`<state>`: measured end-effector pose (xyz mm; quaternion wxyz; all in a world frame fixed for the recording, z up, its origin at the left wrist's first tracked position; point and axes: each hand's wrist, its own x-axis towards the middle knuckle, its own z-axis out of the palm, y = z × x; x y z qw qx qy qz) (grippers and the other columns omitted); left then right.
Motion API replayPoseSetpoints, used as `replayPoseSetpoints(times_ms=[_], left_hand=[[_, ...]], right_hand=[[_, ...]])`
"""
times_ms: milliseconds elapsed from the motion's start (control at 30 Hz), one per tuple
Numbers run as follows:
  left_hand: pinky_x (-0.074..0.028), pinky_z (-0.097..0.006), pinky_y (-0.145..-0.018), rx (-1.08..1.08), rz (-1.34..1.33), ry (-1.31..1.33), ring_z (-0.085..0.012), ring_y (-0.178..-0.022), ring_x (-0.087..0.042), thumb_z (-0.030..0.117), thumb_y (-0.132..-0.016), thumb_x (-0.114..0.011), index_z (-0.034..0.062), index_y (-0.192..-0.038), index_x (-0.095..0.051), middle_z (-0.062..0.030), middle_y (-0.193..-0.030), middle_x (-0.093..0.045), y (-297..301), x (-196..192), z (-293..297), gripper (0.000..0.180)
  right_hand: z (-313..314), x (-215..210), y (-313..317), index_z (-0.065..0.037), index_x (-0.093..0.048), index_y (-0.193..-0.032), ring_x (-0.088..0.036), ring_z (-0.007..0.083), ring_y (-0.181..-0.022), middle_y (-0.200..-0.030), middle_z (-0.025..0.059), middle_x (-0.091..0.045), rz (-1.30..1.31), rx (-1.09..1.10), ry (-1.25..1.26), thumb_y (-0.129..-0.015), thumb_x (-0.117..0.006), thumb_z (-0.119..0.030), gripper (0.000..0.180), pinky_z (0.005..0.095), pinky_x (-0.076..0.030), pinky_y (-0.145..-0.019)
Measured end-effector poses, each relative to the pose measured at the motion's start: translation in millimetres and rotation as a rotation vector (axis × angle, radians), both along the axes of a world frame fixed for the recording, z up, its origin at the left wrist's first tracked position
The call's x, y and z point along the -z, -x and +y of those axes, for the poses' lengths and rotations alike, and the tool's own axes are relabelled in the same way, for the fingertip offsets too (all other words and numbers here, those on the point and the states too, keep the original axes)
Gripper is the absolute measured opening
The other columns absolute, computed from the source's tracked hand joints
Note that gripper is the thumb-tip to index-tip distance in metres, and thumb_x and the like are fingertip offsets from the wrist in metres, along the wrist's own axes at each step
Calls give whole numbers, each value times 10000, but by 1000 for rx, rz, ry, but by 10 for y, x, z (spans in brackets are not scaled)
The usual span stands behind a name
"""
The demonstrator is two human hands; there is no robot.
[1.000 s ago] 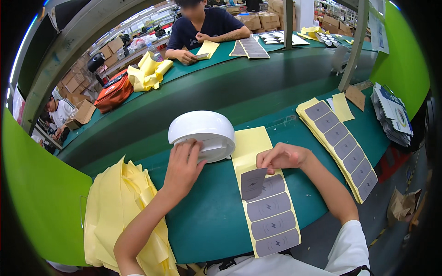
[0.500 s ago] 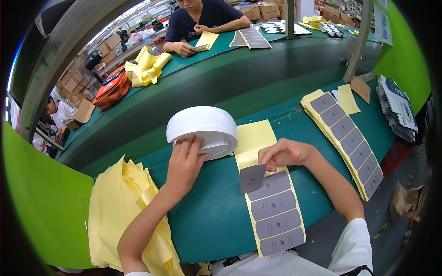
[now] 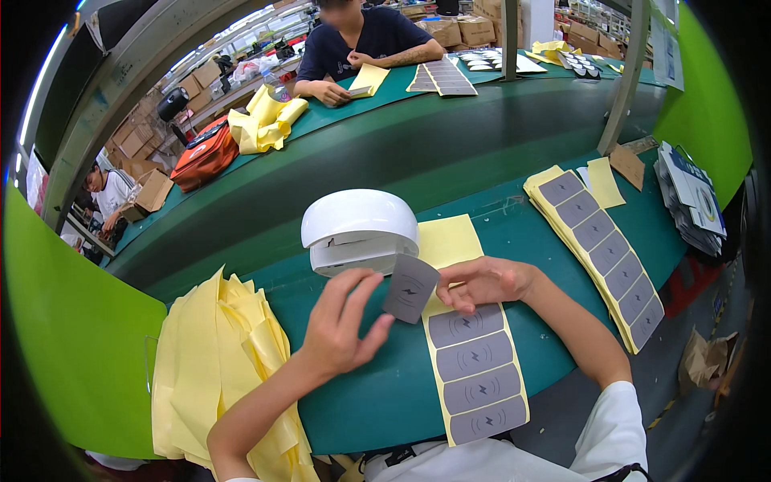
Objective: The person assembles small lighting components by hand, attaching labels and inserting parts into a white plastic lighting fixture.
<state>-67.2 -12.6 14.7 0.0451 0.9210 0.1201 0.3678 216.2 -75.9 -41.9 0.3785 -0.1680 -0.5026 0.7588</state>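
Note:
A grey rectangular sticker (image 3: 411, 291) with a dark lightning-bolt mark hangs peeled in the air, slightly curled. My right hand (image 3: 486, 283) has its fingertips at the sticker's right edge and pinches it there. On the other side, my left hand (image 3: 341, 321) is raised with thumb and fingers apart, close to the sticker's left edge and holding nothing. Below my right hand lies the yellow backing sheet (image 3: 452, 241), with several grey stickers (image 3: 474, 355) still on its near part. Just beyond my left hand a glossy white rounded device (image 3: 359, 210) rests on the green table, its recessed side toward me.
Crumpled yellow backing paper (image 3: 221, 361) is heaped at my left. A stack of sticker sheets (image 3: 594, 231) lies on the right, with printed flat packages (image 3: 695, 197) beyond. Across the dark green belt (image 3: 385, 132), a co-worker (image 3: 361, 44) sits at another table.
The sticker has come fully off its backing and moved left and up with my right hand. My left hand has let go of the white device and moved toward the sticker.

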Motion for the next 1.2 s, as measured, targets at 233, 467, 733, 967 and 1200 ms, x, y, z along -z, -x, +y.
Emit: replayPoseSetpoints(times_ms=[233,467,733,967,1200], left_hand=[[-524,-392,-861,-27,-18,21,-351,-1056,-576,160,-704,-823,-7,-1238,-523,-217,-1237,-487,-203,57,-179,635],[-518,-410,-872,-60,1,62,-359,-1054,-589,35,-721,-779,46,-1164,-617,-208,-1276,-503,-123,56,-130,472],[-462,-456,-929,-135,91,0,-389,-1111,-549,-5,-757,-695,53,-1128,-643,-212,-1230,-556,202,-13,113,379],[-389,-475,-991,-112,140,-41,-362,-1163,-519,3,-802,-625,84,-1189,-629,-175,-1252,-559,54,-111,417,395],[-421,-452,-924,-70,224,23,-345,-1033,-560,39,-820,-591,122,-1209,-627,-157,-1102,-611,-116,-66,602,399]], right_hand=[[-71,94,171,-127,-159,-1541,-465,177,-875,-1211,111,-443,116,-146,30,-603,-726,-755,1263,300,-392,-813],[-13,-10,160,-186,-302,-1509,-480,151,-856,-1132,95,-500,79,-78,-61,-705,-773,-597,1018,280,-424,-807],[41,-117,88,-26,-724,-859,-534,74,-637,-751,21,-655,-744,908,-381,-855,-705,-163,138,221,-451,-616],[76,-4,157,-29,-711,-894,-535,70,-646,-761,28,-654,-803,929,-453,-861,-697,-157,133,216,-435,-599],[94,54,163,-27,-693,-904,-550,77,-696,-793,34,-641,-686,912,-331,-875,-686,-162,139,213,-448,-624]])
